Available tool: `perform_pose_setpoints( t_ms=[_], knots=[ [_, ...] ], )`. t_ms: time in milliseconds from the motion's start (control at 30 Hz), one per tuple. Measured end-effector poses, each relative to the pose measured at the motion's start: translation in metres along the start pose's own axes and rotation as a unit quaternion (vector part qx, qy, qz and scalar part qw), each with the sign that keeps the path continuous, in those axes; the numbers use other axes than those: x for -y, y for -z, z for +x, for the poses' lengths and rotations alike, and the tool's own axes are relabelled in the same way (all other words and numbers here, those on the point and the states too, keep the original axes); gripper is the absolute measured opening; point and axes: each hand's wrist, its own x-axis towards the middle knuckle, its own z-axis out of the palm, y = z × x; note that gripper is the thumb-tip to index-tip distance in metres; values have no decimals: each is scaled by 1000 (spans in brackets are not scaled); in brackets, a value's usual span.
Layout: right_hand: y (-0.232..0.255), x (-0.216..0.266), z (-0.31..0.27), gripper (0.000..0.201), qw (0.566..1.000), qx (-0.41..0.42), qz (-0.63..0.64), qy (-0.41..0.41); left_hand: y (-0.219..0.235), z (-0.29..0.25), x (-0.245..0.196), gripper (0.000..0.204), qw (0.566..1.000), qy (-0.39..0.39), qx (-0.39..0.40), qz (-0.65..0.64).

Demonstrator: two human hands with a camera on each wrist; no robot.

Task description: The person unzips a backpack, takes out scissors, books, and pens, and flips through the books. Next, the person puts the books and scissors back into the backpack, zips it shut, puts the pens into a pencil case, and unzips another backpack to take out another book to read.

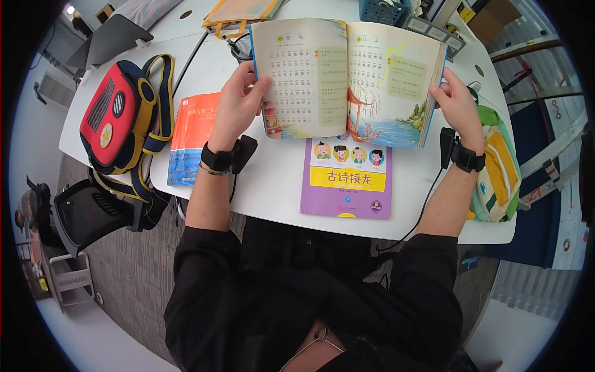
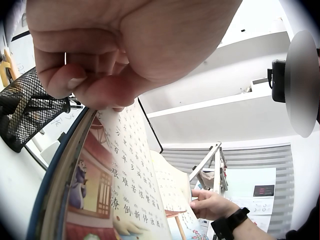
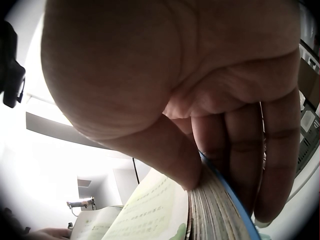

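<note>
An illustrated book [image 1: 304, 80] with Chinese text lies spread between both hands, raised over the table. My left hand [image 1: 240, 102] grips its left edge, thumb on the page and fingers behind the cover. At the opposite edge my right hand [image 1: 460, 105] holds the thick page block, its thumb on the page side and its fingers behind the blue cover [image 3: 227, 192]. Below the open book, a purple book [image 1: 347, 186] with cartoon children rests on the table, its top part hidden. An orange and blue book [image 1: 192, 136] lies by the left forearm.
A red and navy backpack [image 1: 114, 118] stands at the table's left, a green and yellow bag [image 1: 498, 167] at its right edge. Behind the open book are a mesh pen holder [image 2: 25, 107], a blue basket [image 1: 384, 11] and an orange-trimmed folder [image 1: 238, 12]. A cable [image 1: 427, 217] crosses the front edge.
</note>
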Motion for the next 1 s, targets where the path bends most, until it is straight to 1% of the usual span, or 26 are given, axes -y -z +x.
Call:
perform_pose_setpoints(
  t_ms=[267, 400, 467, 533, 567, 600, 667, 700, 767, 900, 933, 967, 1000],
  knots=[
    [-2, 5, -2, 32, 1000, -6, 6, 8, 0, 0, 0, 22, 1000, -1, -1, -6],
    [0, 1, 0, 32, 1000, -5, 1, -2, 0, 1, 1, 21, 1000, -6, -1, -10],
    [0, 4, -4, 30, 1000, 5, 20, 19, 2, 1, 3, 21, 1000, -11, 2, -10],
    [0, 4, -7, 30, 999, 0, 26, 19, 7, 5, 6, 19, 999, 8, 19, -40],
    [0, 5, -12, 29, 999, 3, 29, 15, 10, 7, 7, 18, 999, 15, 23, -28],
    [1, 7, -15, 29, 999, -4, 29, 17, 14, 8, -2, 18, 999, 8, 26, -28],
    [-2, 12, -25, 30, 999, -10, 28, 24, 20, 5, -21, 15, 997, 40, 50, 52],
    [-6, 18, -29, 29, 998, -24, 56, 34, 22, 6, -23, 15, 996, 36, 54, 53],
    [-4, 22, -34, 30, 999, -19, 46, 20, 27, 10, -28, 16, 991, 30, 83, 100],
    [1, 42, -40, 30, 1000, -12, 22, 3, 30, 22, -37, 16, 987, 14, 110, 113],
    [2, 43, -41, 30, 1000, -19, 23, 6, 32, 25, -39, 16, 984, 29, 128, 124],
    [1, 40, -42, 35, 1000, -7, 29, -5, 32, 27, -38, 16, 979, 49, 144, 135],
    [0, 36, -44, 40, 999, 7, 36, -19, 33, 28, -37, 16, 979, 49, 144, 136]
  ],
)
